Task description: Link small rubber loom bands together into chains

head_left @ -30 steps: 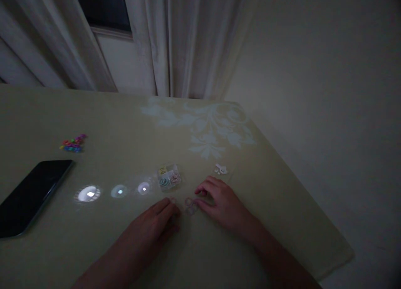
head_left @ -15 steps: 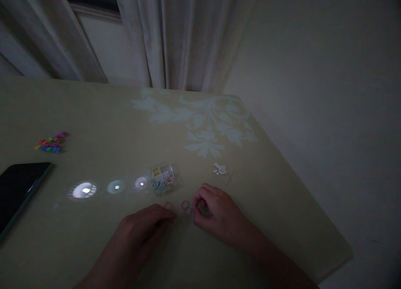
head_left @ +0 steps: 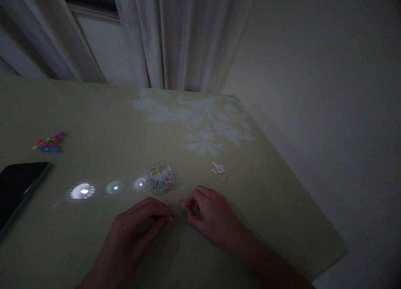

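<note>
In the head view, the one view given, both hands work close together over the table (head_left: 103,117), on the near side of a small clear box (head_left: 165,168). The left hand (head_left: 138,226) has its thumb and forefinger brought nearly tip to tip; a pale glint shows at the tips, but whether it is a nail or a held piece I cannot tell. One faint pink ring (head_left: 167,203) lies just beyond those fingers, partly hidden by them. The right hand (head_left: 213,214) is curled, thumb and forefinger meeting beside a second pinkish ring (head_left: 181,204), which seems to touch the tips; the dimness does not show whether they grasp it or merely rest against it. Both rings sit between the hands and the box, whose compartments hold yellow rings (head_left: 154,171) at the far left, blue-green rings (head_left: 156,183) at the near left and pink rings (head_left: 168,178) at the near right. For handling such small, thin rings, I would judge a light pinch on the rim best, since a hard squeeze may bend them or flick them away. Keeping the wrists low would likely steady the tips, and parting the fingers a little would let the rings be seen. The box stands near the left fingertips, so a careless knuckle could nudge it; the white pieces (head_left: 219,168) beyond the right hand also deserve some clearance.
</note>
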`<control>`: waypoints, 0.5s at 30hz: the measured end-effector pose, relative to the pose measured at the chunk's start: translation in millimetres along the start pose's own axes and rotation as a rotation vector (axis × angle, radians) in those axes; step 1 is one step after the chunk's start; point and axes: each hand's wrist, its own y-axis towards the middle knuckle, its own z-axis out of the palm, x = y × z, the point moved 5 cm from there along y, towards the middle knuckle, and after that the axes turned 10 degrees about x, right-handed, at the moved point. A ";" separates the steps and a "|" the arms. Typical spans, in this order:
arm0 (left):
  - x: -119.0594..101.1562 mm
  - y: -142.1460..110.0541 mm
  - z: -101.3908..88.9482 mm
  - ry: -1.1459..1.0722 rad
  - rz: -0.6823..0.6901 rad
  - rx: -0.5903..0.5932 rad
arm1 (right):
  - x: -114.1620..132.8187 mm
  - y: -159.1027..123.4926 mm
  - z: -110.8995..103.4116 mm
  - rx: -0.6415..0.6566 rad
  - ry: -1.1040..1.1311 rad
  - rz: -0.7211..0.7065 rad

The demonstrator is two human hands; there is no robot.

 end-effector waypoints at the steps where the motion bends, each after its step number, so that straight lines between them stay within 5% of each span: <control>1: -0.5 0.4 -0.7 0.002 -0.001 -0.011 | 0.7 -0.2 0.5 0.014 -0.037 0.006; 5: -1.2 1.3 0.5 -0.016 0.021 -0.017 | 3.7 -1.2 -4.3 0.020 -0.014 -0.036; 15: -3.2 -7.8 5.6 -0.060 0.161 -0.009 | 16.3 -2.8 6.8 0.144 0.997 -0.139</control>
